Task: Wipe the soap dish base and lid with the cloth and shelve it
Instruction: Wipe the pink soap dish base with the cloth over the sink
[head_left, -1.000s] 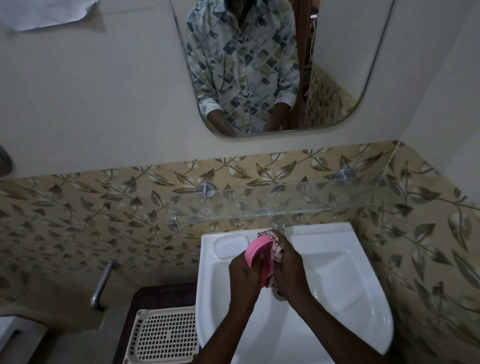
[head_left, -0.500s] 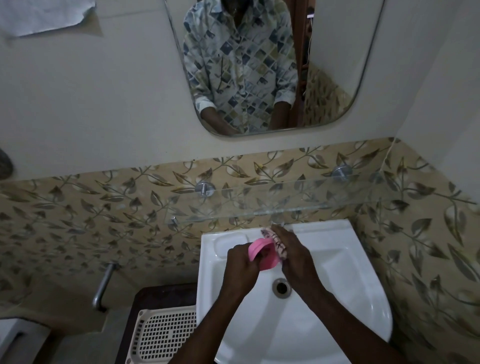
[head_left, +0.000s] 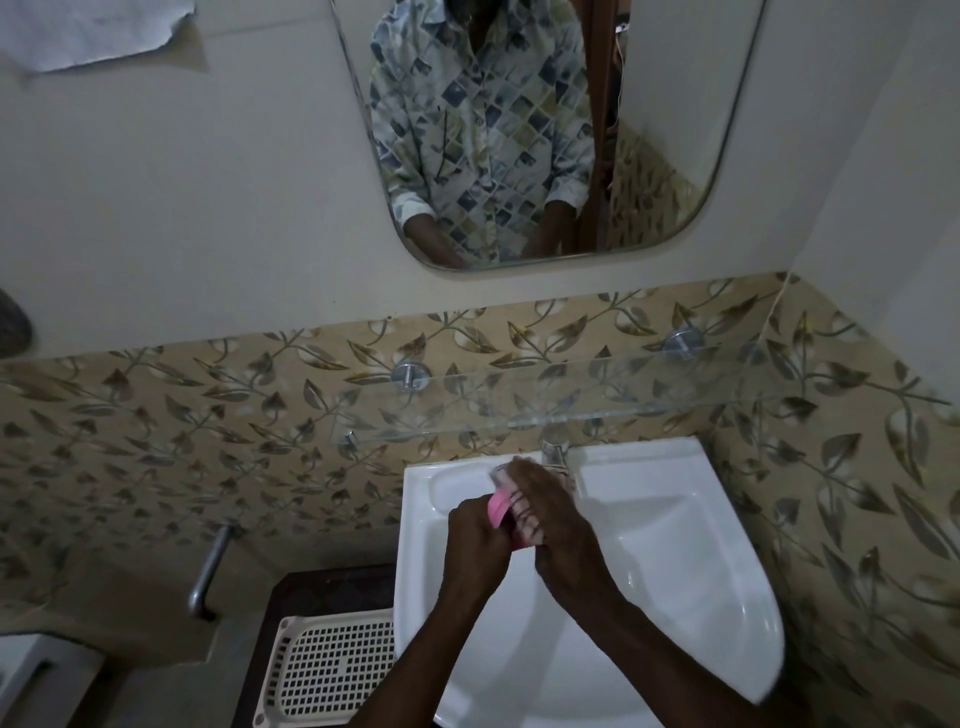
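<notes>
Over the white sink (head_left: 675, 571), my left hand (head_left: 478, 540) grips a pink soap dish piece (head_left: 497, 508), held on edge. My right hand (head_left: 556, 514) presses a pink patterned cloth (head_left: 522, 525) against the piece, fingers laid over the cloth. Most of the pink piece is hidden between my hands, so I cannot tell whether it is the base or the lid. A glass shelf (head_left: 597, 400) hangs on the tiled wall just above the sink, with nothing on it.
A tap (head_left: 555, 449) stands at the sink's back edge, just behind my hands. A cream perforated basket (head_left: 332, 670) lies on a dark stand left of the sink. A metal pipe (head_left: 210, 569) juts from the wall on the left. A mirror (head_left: 519, 130) hangs above.
My right hand has slid the cloth down across the pink piece, which now shows less. Both hands stay over the sink's back part.
</notes>
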